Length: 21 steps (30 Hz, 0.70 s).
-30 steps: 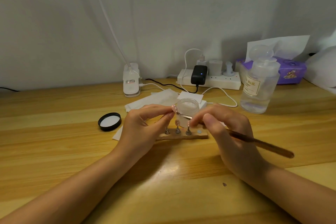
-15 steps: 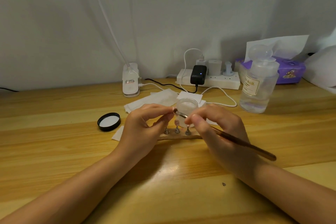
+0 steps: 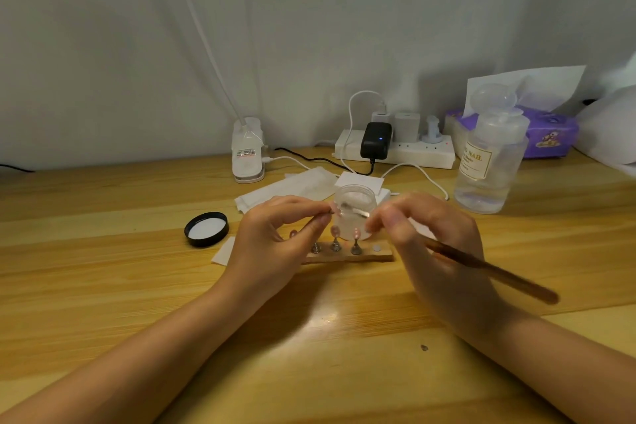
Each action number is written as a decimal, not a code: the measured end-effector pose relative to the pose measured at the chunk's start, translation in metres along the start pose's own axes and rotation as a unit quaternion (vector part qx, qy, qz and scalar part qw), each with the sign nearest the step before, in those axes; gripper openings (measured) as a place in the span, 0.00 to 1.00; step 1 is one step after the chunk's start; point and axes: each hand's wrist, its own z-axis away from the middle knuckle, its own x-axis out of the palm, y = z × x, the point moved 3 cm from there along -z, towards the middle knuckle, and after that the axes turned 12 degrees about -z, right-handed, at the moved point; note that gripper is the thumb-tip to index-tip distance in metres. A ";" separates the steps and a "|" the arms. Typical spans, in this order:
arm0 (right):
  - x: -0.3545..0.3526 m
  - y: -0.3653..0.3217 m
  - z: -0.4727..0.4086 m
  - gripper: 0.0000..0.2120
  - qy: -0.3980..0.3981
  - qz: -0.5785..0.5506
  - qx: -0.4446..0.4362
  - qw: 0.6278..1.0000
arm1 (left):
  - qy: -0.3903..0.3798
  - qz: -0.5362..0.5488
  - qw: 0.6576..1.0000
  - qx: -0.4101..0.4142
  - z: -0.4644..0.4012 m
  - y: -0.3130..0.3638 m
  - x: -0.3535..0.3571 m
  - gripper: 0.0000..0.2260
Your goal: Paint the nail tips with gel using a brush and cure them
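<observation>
Tabletop point(image 3: 103, 286): clear gel jar point(image 3: 354, 210) mid-table, behind the stand point(image 3: 347, 255) with 3 tips. Right hand point(image 3: 433, 251) pinches the brush point(image 3: 488, 272); its tip has risen from the stand to the nail tip point(image 3: 333, 207) pinched in the left hand point(image 3: 275, 244). Gel application likely under way; curing not begun.

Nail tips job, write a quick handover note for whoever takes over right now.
Left hand: pinching one nail tip on its stick, raised in front of the open gel jar.
Right hand: holding the brush, bristle end at that tip.
Wooden holder: three tips standing, one spot free. Jar lid lies left of it.
Done: jar opened, painting under way.
Left: finish this tip, reseat it, cure. No curing seen yet.
</observation>
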 end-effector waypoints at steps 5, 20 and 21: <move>0.003 0.002 -0.004 0.19 -0.010 -0.008 0.036 0.999 | 0.010 0.005 1.000 0.028 0.003 0.004 0.000 0.10; 0.009 0.002 -0.004 0.12 -0.063 0.063 0.023 0.996 | -0.013 -0.002 0.998 0.056 0.004 0.006 0.002 0.13; 0.008 0.002 -0.004 0.12 -0.059 0.059 0.022 0.996 | -0.016 -0.007 0.998 0.057 0.004 0.007 0.002 0.13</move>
